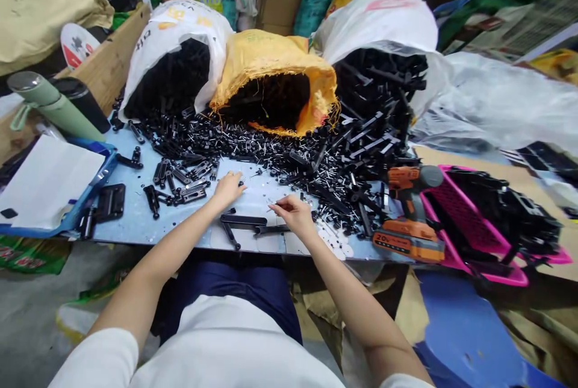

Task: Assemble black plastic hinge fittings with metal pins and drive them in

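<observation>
My right hand point(294, 213) pinches a thin silver screw point(271, 204) between thumb and fingertips, above the table's near side. My left hand point(228, 188) is closed, with a small black part point(242, 183) at its fingertips; its exact kind is too small to make out. Between and below the hands lies a black bracket assembly point(244, 221) with a jointed arm hanging toward the table edge. Beside it, partly under my right hand, is another black arm piece point(271, 229). Just beyond both hands spreads a pile of small black parts and silver screws point(253, 144).
Two white sacks point(194, 17) point(379, 20) and a yellow sack point(271, 50) spill black parts onto the blue table. An orange cordless drill point(409, 237) stands at right beside pink baskets point(478, 219). At left are a blue tray point(106, 153) and a green bottle point(63, 108).
</observation>
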A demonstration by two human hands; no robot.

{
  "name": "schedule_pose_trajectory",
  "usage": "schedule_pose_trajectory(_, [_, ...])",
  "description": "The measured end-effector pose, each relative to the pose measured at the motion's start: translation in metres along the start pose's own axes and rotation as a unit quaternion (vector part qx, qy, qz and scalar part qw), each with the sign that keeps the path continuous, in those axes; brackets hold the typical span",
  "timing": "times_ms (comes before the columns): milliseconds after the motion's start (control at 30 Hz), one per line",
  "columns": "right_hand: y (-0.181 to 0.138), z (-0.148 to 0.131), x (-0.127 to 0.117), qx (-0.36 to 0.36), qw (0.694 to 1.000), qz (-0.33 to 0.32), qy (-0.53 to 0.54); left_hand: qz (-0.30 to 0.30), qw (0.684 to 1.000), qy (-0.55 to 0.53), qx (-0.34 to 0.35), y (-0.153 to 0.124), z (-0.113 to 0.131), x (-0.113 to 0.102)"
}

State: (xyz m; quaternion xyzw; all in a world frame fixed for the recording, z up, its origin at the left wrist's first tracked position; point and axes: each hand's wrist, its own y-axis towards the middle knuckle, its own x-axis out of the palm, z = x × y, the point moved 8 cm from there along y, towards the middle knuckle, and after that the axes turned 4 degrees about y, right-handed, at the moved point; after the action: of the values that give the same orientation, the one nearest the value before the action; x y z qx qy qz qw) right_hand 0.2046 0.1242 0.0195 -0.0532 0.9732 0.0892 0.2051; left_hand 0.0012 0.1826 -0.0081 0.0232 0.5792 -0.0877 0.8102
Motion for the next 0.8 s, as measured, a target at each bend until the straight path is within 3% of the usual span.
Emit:
schedule_pose_trajectory(100, [-0.007,-0.008,0.009,-0.046,0.998,-0.023,-0.043,-0.026,1.0,0.013,0.009,0.014,0.013,0.006])
schedule_pose_trajectory(167, [-0.012,-0.013,0.013,-0.076,0.993,-0.036,-0.078,-0.025,1.0,0.012,0.013,0.008,0.013,0.003])
schedule_pose_trajectory(367, [-0.03,-0.03,0.026,-0.154,0.959,-0.108,-0.213,0.043,0.996,-0.028,0.068,-0.068,-0.003,-0.035])
schedule_pose_trajectory(533, [-0.035,-0.037,0.034,-0.194,0.919,-0.118,-0.321,-0.001,0.996,0.004,0.088,-0.116,-0.005,-0.041])
schedule_pose_trajectory(667, [-0.035,-0.036,0.035,-0.195,0.917,-0.114,-0.328,-0.036,0.991,0.086,0.099,-0.122,0.006,-0.039])
schedule_pose_trajectory(800, [-0.04,-0.035,0.039,-0.21,0.911,-0.153,-0.321,-0.06,0.983,0.118,0.124,-0.12,0.021,-0.043])
